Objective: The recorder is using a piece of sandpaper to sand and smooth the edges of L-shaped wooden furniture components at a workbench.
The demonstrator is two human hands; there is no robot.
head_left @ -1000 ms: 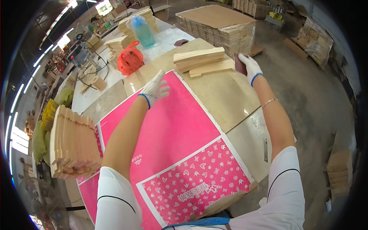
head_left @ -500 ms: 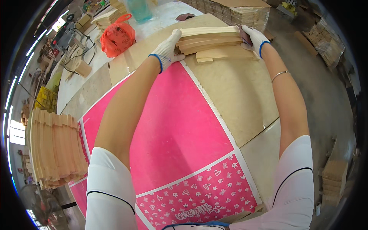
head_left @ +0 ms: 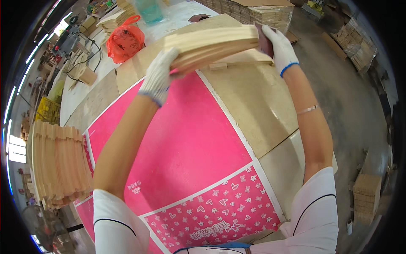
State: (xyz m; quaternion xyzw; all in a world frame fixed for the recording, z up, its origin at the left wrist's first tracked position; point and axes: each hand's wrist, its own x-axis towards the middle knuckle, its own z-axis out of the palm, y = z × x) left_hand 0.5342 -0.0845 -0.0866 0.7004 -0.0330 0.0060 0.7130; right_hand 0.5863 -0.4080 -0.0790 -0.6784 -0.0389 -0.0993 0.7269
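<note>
A stack of curved, pale wooden slats (head_left: 213, 44) hangs between my two gloved hands at the far side of the table, blurred by motion. My left hand (head_left: 160, 73) is closed round its left end. At the right end, my right hand (head_left: 280, 46) is closed with a dark maroon sheet, looking like sandpaper (head_left: 264, 40), between its fingers and the slat ends. Behind and below the raised stack lies another wooden slat (head_left: 249, 58) on the tan board (head_left: 253, 106). Both gloves are white knit with blue cuffs.
A pink printed sheet (head_left: 190, 127) covers the middle of the table. At the left stands a large pile of wooden slats (head_left: 61, 163). A red plastic bag (head_left: 125, 42) and another maroon sheet (head_left: 198, 17) lie farther back. Wrapped wood stacks (head_left: 272, 19) stand beyond.
The stack has risen off the board and shifted left toward me, its left end tilting down. Both hands moved with it. One slat stayed behind on the board.
</note>
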